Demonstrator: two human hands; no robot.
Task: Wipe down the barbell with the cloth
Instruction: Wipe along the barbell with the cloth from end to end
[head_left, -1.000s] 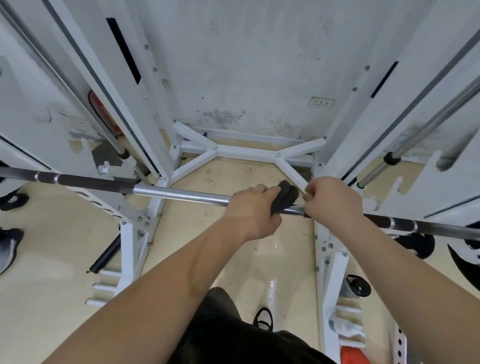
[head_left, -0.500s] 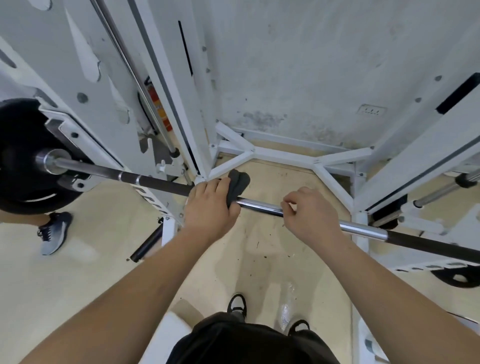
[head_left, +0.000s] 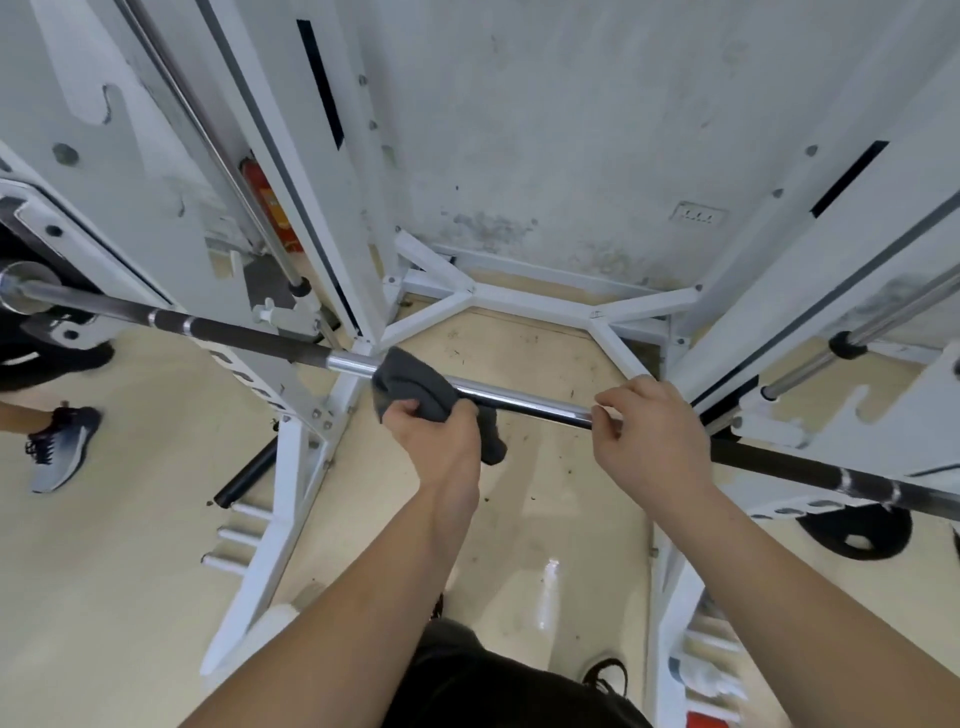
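The barbell (head_left: 524, 397) runs across the white rack from upper left to lower right, with a chrome middle and dark knurled sections. A dark grey cloth (head_left: 410, 384) is draped over the bar just right of the left chrome collar, and one end hangs below. My left hand (head_left: 436, 441) grips the cloth from beneath the bar. My right hand (head_left: 649, 426) is closed around the bare bar further right, close to the right upright.
White rack uprights (head_left: 332, 171) stand on both sides, with a floor brace (head_left: 519, 301) behind the bar. A black plate (head_left: 21, 332) loads the bar's left end. Another person's shoe (head_left: 62, 447) is at far left. A plate (head_left: 857, 530) lies on the floor at right.
My left hand slid the cloth leftward along the bar, then turned from over the bar to under it, and the cloth now shows on top. My right hand kept its grip.
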